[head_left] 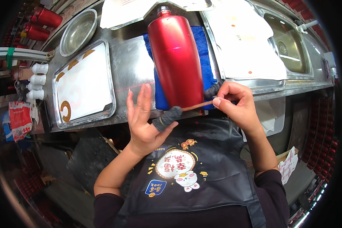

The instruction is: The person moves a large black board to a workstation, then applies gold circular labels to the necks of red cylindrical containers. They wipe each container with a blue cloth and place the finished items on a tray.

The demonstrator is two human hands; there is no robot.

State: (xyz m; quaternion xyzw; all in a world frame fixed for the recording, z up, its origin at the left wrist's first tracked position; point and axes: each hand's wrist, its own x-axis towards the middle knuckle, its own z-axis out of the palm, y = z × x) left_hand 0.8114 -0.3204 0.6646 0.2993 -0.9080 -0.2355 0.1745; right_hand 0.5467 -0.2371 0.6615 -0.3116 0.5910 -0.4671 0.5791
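Red metal bottle (pixel 175 57): lying on its side on a blue towel (pixel 203 45) at the centre of the steel counter (pixel 129 72), neck toward 12 o'clock, base toward the person; the towel likely keeps it from rolling and scratching.
Left hand (pixel 142 121): fingers spread flat and open at the bottle's 8 o'clock, thumb in a grey knitted cot (pixel 167 117) pressed at the base, apparently to steady it.
Right hand (pixel 237 104): at 4 o'clock of the base, fingers pinched shut on a thin brown strip (pixel 195 105) running along the base edge to the left thumb; a grey cot on one finger too.
White-lined steel tray (pixel 83 81) at 9 o'clock; round steel bowl (pixel 78 32) at 10 o'clock; sink (pixel 288 45) at 2 o'clock.
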